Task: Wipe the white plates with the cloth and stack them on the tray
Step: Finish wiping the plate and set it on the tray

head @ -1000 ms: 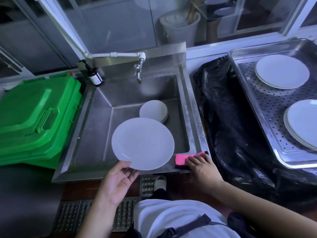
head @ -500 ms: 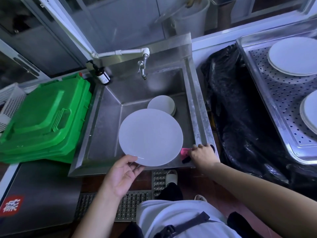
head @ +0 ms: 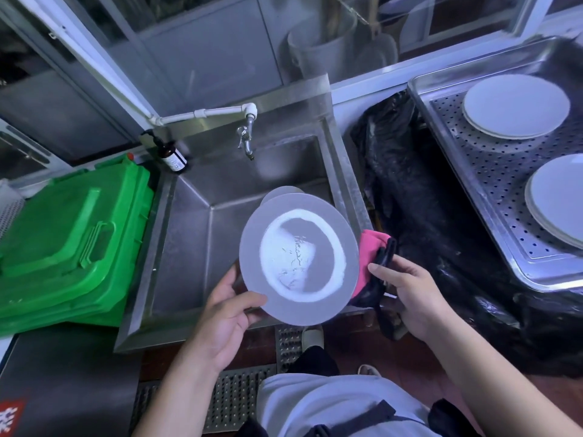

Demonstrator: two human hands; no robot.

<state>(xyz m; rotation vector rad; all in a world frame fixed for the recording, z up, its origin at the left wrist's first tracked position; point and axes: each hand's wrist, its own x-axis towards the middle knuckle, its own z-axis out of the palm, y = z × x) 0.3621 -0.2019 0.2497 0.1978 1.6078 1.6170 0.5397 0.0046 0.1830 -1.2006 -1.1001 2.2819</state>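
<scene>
White plate (head: 298,259) pinched at rim by left hand (head: 227,313); right hand (head: 410,294) clutches cloth (head: 372,257).

Both forearms are bare, no sleeves showing down to the left hand (head: 220,313) and right hand (head: 413,298); at the lower middle of the frame, a pale grey-white top crossed by a dark strap; dark trousers below; light slippers — one at lower centre.
</scene>
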